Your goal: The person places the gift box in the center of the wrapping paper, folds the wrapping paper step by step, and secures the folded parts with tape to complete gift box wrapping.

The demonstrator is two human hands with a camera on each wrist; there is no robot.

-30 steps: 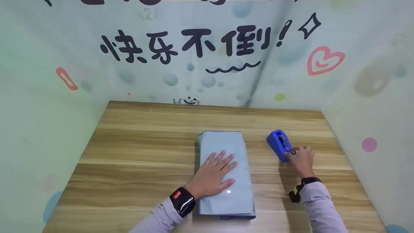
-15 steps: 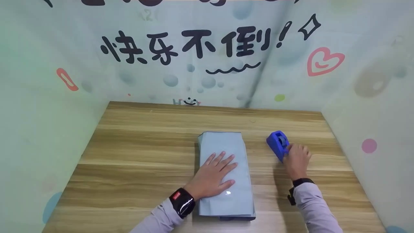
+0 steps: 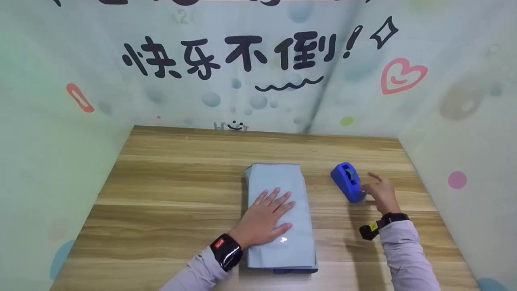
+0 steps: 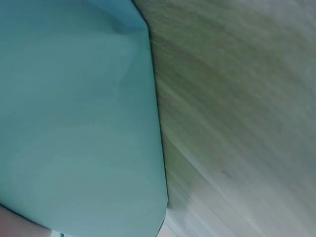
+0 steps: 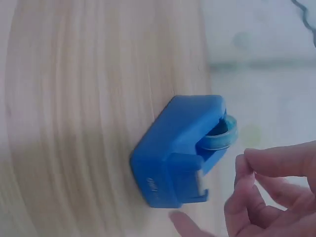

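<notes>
My left hand point(image 3: 262, 224) lies flat with fingers spread on a long box-like package point(image 3: 282, 173) covered in light blue paper; a dark edge shows beneath its near end. In the left wrist view the blue paper point(image 4: 79, 123) fills the left side. To the right of the package stands a blue tape dispenser point(image 3: 345, 182), its roll of tape point(image 5: 219, 136) showing in the right wrist view. Beside its cutter end is my right hand point(image 3: 381, 196). Two of its fingertips point(image 5: 249, 154) meet in a pinch, while another finger reaches near the dispenser's base. Whether tape lies between them is not visible.
The wood-grain table point(image 3: 173, 182) extends around the package and dispenser. A printed cloth wall point(image 3: 250, 113) rises behind its far edge, and pale side walls stand left and right.
My right hand moved in over the dispenser's cutter end, then drew back to the right with its fingers more spread. My left hand and the package stay in place.
</notes>
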